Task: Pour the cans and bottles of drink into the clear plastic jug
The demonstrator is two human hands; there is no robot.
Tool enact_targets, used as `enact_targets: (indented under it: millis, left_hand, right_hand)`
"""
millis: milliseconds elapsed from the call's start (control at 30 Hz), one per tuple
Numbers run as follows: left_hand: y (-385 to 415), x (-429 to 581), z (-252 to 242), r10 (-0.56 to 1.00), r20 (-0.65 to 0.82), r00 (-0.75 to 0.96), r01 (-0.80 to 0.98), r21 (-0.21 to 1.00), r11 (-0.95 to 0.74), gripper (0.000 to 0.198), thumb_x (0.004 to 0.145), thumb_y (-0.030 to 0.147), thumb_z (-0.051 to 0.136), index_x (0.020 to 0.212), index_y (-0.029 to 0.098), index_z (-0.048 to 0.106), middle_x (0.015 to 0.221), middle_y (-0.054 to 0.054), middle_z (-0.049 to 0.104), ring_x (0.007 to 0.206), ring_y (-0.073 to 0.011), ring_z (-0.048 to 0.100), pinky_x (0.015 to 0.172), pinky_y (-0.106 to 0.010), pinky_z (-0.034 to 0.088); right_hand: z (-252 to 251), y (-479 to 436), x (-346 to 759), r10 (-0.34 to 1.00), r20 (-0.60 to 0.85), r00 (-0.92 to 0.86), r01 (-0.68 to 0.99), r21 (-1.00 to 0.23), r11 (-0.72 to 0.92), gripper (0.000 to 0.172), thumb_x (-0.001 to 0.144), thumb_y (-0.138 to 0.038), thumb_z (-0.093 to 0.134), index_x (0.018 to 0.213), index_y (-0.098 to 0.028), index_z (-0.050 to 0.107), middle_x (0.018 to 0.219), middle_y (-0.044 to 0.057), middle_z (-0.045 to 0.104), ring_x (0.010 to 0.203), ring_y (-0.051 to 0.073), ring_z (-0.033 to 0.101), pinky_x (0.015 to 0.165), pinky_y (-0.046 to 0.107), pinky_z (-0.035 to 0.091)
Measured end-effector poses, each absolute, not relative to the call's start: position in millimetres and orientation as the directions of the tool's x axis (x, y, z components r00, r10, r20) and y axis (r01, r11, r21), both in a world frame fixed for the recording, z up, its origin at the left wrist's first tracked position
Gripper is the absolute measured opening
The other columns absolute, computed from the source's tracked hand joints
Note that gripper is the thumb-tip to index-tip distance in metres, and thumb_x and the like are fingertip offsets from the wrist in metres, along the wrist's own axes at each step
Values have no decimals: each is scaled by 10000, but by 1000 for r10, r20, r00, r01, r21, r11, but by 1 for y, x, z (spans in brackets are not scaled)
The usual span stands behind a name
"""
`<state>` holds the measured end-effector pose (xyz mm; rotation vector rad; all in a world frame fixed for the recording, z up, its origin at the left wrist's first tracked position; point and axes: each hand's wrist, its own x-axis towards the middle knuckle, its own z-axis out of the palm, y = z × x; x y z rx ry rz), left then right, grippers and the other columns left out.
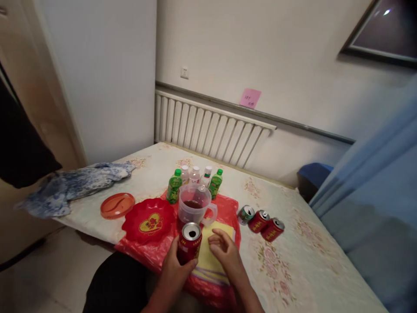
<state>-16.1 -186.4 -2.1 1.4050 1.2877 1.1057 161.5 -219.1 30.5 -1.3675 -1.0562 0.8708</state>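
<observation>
My left hand (pixel 176 266) is wrapped round a dark red drink can (pixel 190 244), upright, its top opened. To the right of the can, my right hand (pixel 225 251) hovers over a folded yellow cloth (pixel 208 256), fingers apart and curved, holding nothing. Just behind the can stands a clear plastic measuring jug (pixel 187 214) with dark liquid in it and its handle to the right. A red scalloped plate (pixel 132 224) with a gold heart lies left of the jug. Under these things is a red plastic sheet (pixel 156 256).
Several small bottles, among them a green bottle (pixel 174 188), stand behind the jug. On the right are a green can (pixel 246 214) and two red cans (pixel 273 229). An orange lid (pixel 117 205) and crumpled blue-white cloth (pixel 94 182) lie left on the floral tablecloth (pixel 306 261).
</observation>
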Motion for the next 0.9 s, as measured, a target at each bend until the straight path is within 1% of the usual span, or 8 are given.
enact_targets:
  millis: [67,167,333,433,567,633,767,900]
  left_hand:
    - [-192,-3,-5,994,21,112,190,981,-42,777,565,331,721,1279,132,485,1253,-161,645,1203,-352,584,1018,-491,471]
    - [-202,16,-13,976,29,214,150,987,-62,746,567,302,691,1268,145,490,1212,-140,673,1148,-334,625,989,-463,503]
    - [-214,44,-22,951,77,298,151,980,-127,685,574,240,622,1251,189,526,1231,-112,671,1155,-313,628,1005,-445,506]
    - [-216,58,-25,920,105,378,154,973,-175,708,580,243,641,1277,196,533,1263,-121,656,1183,-327,610,1022,-457,494]
    - [-218,74,-43,819,183,543,96,956,-277,826,606,276,723,1385,206,456,1372,-133,579,1262,-334,546,1070,-456,453]
    - [-217,79,-59,780,186,597,145,932,-333,842,622,286,729,1408,206,438,1402,-139,550,1289,-332,520,1089,-462,434]
    - [-204,86,-80,780,213,589,364,792,-490,562,799,336,573,1343,203,529,1392,-133,564,1299,-291,515,1115,-483,403]
    - [-176,99,-79,743,328,583,516,558,-651,445,874,309,465,1266,150,601,1341,-160,606,1280,-297,536,1102,-489,418]
  right_hand:
    - [38,-235,154,966,52,253,94,-995,29,568,608,-180,707,1170,-203,631,1060,70,707,984,265,661,787,349,545]
    - [48,-252,148,987,-8,162,69,-997,-19,675,586,-91,646,1243,-237,590,1160,40,693,960,261,682,757,343,561]
    - [43,-267,156,960,-47,277,66,-995,-68,561,546,-80,632,1092,-209,623,975,26,737,885,283,708,755,368,571]
    - [33,-274,167,926,-30,376,102,-992,-73,541,533,-98,635,1064,-203,620,975,45,737,886,299,709,776,392,573]
    - [21,-286,190,890,-13,456,76,-996,-54,510,541,-130,631,1048,-187,626,988,63,746,931,306,706,825,397,565]
    - [14,-292,206,862,-15,507,72,-996,-60,470,549,-159,643,1018,-184,640,951,62,755,905,300,710,812,391,567]
    - [-1,-304,247,750,4,661,135,-984,-113,374,536,-255,700,901,-183,665,863,72,758,838,308,707,767,396,570]
    - [-15,-313,291,640,11,768,146,-976,-159,454,507,-317,744,935,-182,677,848,75,758,826,314,709,732,389,578]
